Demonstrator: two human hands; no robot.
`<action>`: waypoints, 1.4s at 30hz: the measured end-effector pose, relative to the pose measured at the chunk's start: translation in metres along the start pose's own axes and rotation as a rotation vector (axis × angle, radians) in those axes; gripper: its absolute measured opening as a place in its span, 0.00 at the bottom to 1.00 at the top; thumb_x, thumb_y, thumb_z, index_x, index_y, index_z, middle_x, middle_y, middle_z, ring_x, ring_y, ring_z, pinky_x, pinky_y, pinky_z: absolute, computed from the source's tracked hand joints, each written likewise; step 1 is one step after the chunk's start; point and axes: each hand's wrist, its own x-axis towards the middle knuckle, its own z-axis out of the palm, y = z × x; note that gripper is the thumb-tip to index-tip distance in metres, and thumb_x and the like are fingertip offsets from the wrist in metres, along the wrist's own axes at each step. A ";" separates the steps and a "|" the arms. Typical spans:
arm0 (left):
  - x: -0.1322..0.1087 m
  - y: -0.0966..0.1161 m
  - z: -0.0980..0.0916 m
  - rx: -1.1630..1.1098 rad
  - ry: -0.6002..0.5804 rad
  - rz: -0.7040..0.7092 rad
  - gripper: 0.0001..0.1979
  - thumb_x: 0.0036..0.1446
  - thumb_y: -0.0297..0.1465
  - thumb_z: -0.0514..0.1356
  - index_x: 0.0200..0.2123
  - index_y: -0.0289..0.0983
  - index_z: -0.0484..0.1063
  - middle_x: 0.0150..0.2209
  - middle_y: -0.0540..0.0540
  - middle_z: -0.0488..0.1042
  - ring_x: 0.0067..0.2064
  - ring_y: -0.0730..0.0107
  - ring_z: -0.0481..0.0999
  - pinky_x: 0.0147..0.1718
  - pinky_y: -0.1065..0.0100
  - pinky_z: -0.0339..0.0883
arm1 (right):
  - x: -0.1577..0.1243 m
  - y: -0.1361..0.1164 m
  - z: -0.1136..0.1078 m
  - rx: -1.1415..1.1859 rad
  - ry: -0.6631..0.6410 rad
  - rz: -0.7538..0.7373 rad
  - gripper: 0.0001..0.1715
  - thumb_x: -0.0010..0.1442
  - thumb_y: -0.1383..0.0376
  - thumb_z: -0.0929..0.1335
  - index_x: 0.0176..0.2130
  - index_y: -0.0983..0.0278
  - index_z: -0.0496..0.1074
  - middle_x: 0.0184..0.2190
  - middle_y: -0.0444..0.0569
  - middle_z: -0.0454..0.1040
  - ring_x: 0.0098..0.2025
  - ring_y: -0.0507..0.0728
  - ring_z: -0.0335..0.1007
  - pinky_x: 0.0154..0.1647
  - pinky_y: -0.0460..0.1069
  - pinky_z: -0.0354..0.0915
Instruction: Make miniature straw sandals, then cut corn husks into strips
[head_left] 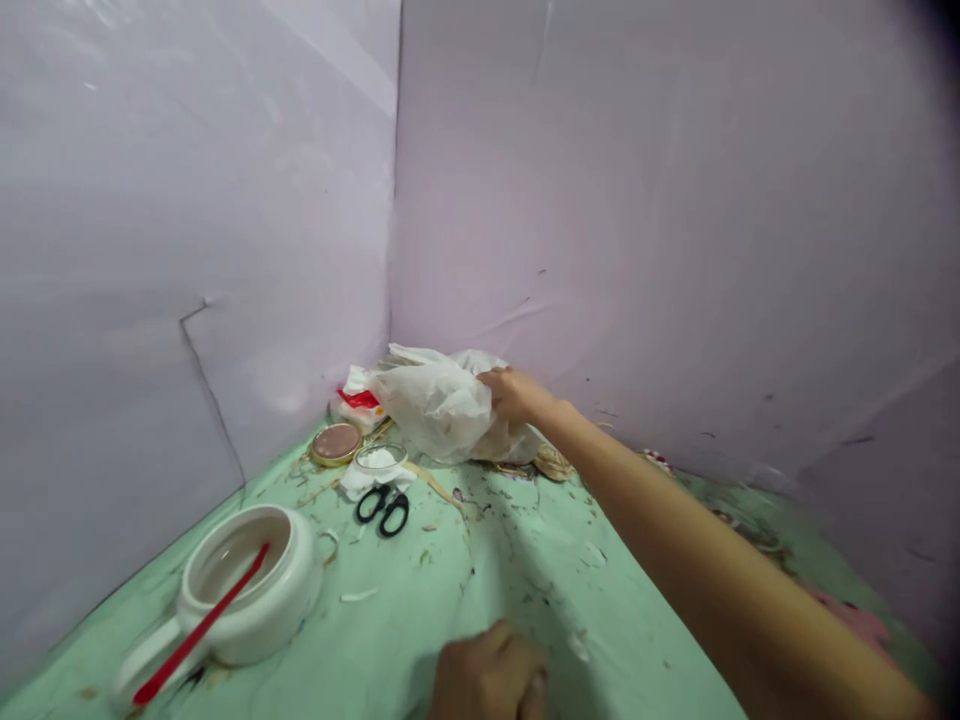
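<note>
A crumpled, translucent white plastic bag (pixel 439 405) lies in the far corner of the table. My right hand (pixel 514 393) is stretched out to it, with bent fingers closed on its right side; the fingertips are partly hidden in the plastic. At the near edge my left hand (pixel 489 675) rests curled into a fist, and whatever it may hold is hidden. Between the bag and my left hand lie black-handled scissors (pixel 382 510), their blades covered by a white tissue (pixel 360 482).
At the left stands a white handled pot (pixel 251 600) with a red stick (pixel 199 630) across it. A round gold-rimmed lid (pixel 335 444), a small clear dish (pixel 381 457) and a red-and-white packet (pixel 360 400) sit near the corner. Scraps litter the green tabletop (pixel 420 610); pale walls (pixel 637 200) enclose it.
</note>
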 end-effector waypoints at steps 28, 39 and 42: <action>0.071 -0.067 -0.074 0.425 0.222 -0.614 0.15 0.47 0.20 0.50 0.38 0.30 0.69 0.40 0.36 0.71 0.46 0.58 0.69 0.46 0.63 0.60 | -0.131 -0.075 0.018 0.122 -0.259 0.366 0.08 0.45 0.67 0.64 0.21 0.62 0.72 0.24 0.51 0.76 0.27 0.57 0.71 0.21 0.46 0.55; 0.071 0.004 -0.108 -0.115 0.744 -0.407 0.11 0.53 0.31 0.54 0.39 0.37 0.71 0.36 0.47 0.75 0.37 0.67 0.72 0.38 0.65 0.67 | -0.231 -0.047 -0.053 0.753 0.390 0.714 0.12 0.43 0.57 0.67 0.18 0.61 0.65 0.15 0.42 0.61 0.16 0.48 0.51 0.13 0.44 0.48; 0.070 0.020 -0.118 -0.192 0.826 -0.357 0.10 0.52 0.31 0.56 0.38 0.39 0.72 0.36 0.50 0.75 0.37 0.69 0.73 0.39 0.66 0.67 | -0.238 -0.043 -0.055 0.732 0.498 0.758 0.13 0.43 0.56 0.69 0.17 0.59 0.65 0.15 0.43 0.62 0.16 0.49 0.51 0.11 0.44 0.46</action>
